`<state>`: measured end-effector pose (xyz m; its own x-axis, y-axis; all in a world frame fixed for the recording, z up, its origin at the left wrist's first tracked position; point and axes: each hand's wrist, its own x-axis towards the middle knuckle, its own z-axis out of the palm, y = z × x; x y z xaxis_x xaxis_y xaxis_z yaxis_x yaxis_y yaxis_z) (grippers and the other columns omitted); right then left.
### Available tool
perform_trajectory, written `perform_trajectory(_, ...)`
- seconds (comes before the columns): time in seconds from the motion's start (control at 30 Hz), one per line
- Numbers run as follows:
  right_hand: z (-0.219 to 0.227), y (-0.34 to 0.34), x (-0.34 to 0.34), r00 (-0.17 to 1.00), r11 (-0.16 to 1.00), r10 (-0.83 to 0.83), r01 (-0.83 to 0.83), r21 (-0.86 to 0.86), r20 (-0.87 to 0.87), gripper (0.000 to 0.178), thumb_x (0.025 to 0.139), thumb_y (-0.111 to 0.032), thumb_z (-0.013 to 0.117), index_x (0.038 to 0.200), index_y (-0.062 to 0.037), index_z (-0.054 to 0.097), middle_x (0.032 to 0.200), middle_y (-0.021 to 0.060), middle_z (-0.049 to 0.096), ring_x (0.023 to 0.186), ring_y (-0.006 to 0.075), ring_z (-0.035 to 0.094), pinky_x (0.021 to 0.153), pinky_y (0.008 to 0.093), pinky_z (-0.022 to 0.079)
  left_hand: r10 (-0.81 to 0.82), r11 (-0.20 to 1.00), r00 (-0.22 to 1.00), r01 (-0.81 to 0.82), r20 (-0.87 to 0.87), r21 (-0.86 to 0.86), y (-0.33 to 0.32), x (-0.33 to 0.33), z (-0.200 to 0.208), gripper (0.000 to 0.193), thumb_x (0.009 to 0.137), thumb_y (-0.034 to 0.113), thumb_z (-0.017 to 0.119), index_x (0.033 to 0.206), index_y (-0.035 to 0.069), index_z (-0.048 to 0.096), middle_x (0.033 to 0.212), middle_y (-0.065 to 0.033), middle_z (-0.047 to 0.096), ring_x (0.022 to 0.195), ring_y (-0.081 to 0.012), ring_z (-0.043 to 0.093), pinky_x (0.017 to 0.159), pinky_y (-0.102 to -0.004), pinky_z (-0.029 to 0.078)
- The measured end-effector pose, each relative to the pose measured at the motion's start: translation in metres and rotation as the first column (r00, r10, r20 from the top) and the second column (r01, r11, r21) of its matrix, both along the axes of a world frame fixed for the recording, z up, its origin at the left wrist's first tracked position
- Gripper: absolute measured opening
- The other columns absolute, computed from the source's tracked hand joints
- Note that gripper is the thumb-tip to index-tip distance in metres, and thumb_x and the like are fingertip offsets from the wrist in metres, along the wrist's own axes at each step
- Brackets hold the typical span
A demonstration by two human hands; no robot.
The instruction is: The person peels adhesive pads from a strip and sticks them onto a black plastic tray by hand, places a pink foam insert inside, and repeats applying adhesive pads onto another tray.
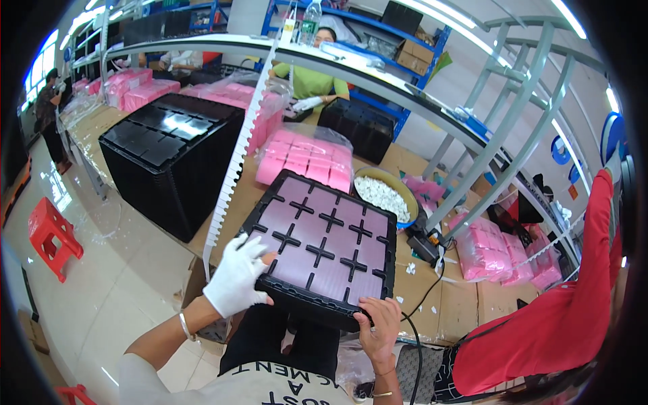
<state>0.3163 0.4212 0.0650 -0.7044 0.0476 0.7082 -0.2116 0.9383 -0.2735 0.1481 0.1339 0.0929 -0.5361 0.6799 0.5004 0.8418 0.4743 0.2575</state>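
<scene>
A square black plastic tray (pixel 310 295) is tilted toward me at the table's near edge. Flat pale-pink pieces (pixel 329 239) fill its cells, and black cross-shaped dividers stand between them. My left hand (pixel 236 278), in a white glove with bare fingertips showing, grips the tray's near-left corner with its fingers spread over the rim. At the near-right corner my bare right hand (pixel 379 325) is closed around the edge, fingers on top of the rim. The tray's underside is hidden.
A tall stack of black trays (pixel 172 162) stands at left. Beyond my tray lie bagged pink blocks (pixel 307 158) and a bowl (pixel 410 196) of white bits. A notched white upright (pixel 233 182) rises close by. A red-sleeved person (pixel 540 324) works at right; another sits across the table.
</scene>
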Motion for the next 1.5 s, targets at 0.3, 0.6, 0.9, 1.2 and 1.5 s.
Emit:
perform_trajectory(0.3, 0.097, -0.029, -0.014, 0.991, 0.984, -0.016, 0.039, 0.174, -0.135, 0.008, 0.09, -0.013, 0.068, 0.093, -0.0072, 0.063, 0.095, 0.0052, 0.066, 0.099, 0.0247, 0.063, 0.117, 0.0592, 0.022, -0.046, 0.997, 0.998, 0.048, 0.035, -0.057, 0.004, -0.014, 0.009, 0.065, 0.074, 0.022, 0.08, 0.133, 0.005, 0.059, 0.138, -0.0233, 0.056, 0.131, -0.0401, 0.05, 0.109, -0.0474, 0.038)
perform_trajectory(0.6, 0.182, -0.088, -0.005, 0.825, 0.985, 0.089, 0.01, 0.172, -0.558, 0.012, 0.094, -0.015, 0.064, 0.103, -0.0071, 0.065, 0.12, 0.0136, 0.062, 0.12, 0.0311, 0.056, 0.117, 0.062, 0.024, 0.082, 0.761, 0.972, 0.082, -0.22, 0.643, -0.028, -0.025, 0.073, 0.026, 0.08, -0.003, 0.068, 0.105, 0.001, 0.071, 0.097, -0.0169, 0.074, 0.085, -0.0293, 0.073, 0.076, -0.0343, 0.057)
perform_trajectory(0.9, 0.12, -0.055, -0.035, 0.886, 0.996, 0.0, -0.04, -0.077, -0.464, 0.019, 0.091, -0.003, 0.062, 0.11, -0.0046, 0.065, 0.135, 0.0189, 0.051, 0.128, 0.0355, 0.05, 0.111, 0.0515, 0.035, 0.057, -0.075, 0.955, -0.286, 0.29, 0.955, -0.232, -0.043, 0.08, 0.038, 0.088, 0.013, 0.078, 0.119, -0.005, 0.065, 0.107, -0.009, 0.07, 0.095, -0.0201, 0.067, 0.086, -0.0336, 0.054)
perform_trajectory(1.2, 0.106, -0.066, -0.207, 0.916, 0.927, 0.265, -0.328, -0.181, -0.302, 0.027, 0.082, 0.005, 0.062, 0.108, -0.0027, 0.066, 0.13, 0.0216, 0.055, 0.126, 0.0391, 0.052, 0.109, 0.0439, 0.039, 0.053, -0.04, 0.821, -0.567, 0.569, 0.823, -0.322, -0.209, 0.041, 0.029, 0.084, 0.018, 0.077, 0.101, -0.005, 0.072, 0.097, -0.0125, 0.072, 0.09, -0.0257, 0.068, 0.085, -0.0341, 0.053)
perform_trajectory(1.5, 0.063, -0.111, -0.373, 0.859, 0.837, 0.489, -0.511, -0.195, -0.153, 0.048, 0.082, 0.001, 0.061, 0.129, -0.0077, 0.061, 0.139, 0.0241, 0.052, 0.132, 0.0429, 0.047, 0.11, 0.0455, 0.039, 0.77, 0.139, 0.389, -0.876, 0.506, 0.462, -0.223, -0.214, 0.042, 0.115, 0.075, 0.042, 0.079, 0.15, -0.018, 0.016, 0.16, -0.0331, 0.02, 0.151, -0.0396, 0.02, 0.124, -0.0384, 0.02)
